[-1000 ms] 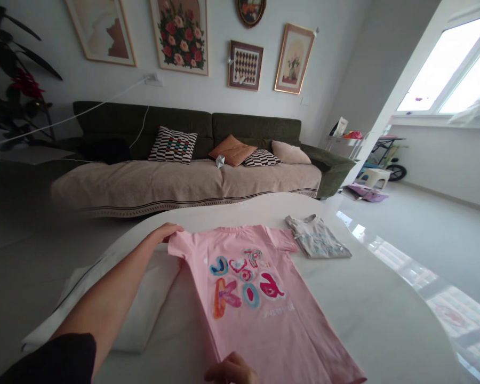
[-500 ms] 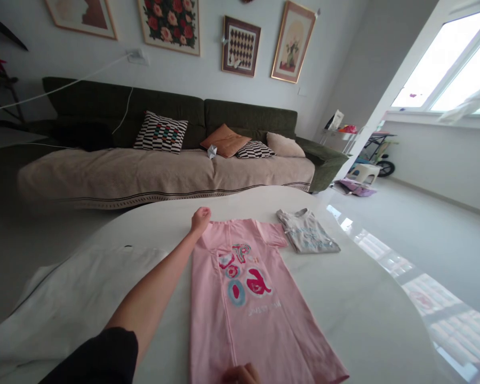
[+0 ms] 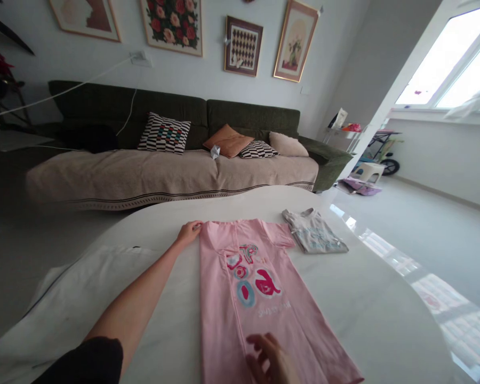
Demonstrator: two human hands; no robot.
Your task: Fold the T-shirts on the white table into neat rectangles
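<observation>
A pink T-shirt [image 3: 264, 330] lies lengthwise on the white table, its left side folded inward over part of the colourful front print. At the shirt's upper left corner is my left hand [image 3: 189, 233], fingertips closed on the fabric edge. My right hand [image 3: 272, 358] hovers over the lower middle of the shirt, fingers bent and apart, holding nothing; its lower part is cut off by the frame. Beside the pink sleeve lies a folded grey T-shirt [image 3: 315, 232] with pale blue lettering.
The rounded white table [image 3: 384, 314] carries a crumpled white cloth [image 3: 76, 298] on the left. Behind stands a dark green sofa [image 3: 252, 114] with a beige cover [image 3: 176, 178] and several cushions. Tiled floor [image 3: 432, 224] runs along the right.
My right hand has come up from the bottom edge, further over the shirt, and its fingers have spread. My left hand has shifted from above the corner to its left side. The view has tilted slightly.
</observation>
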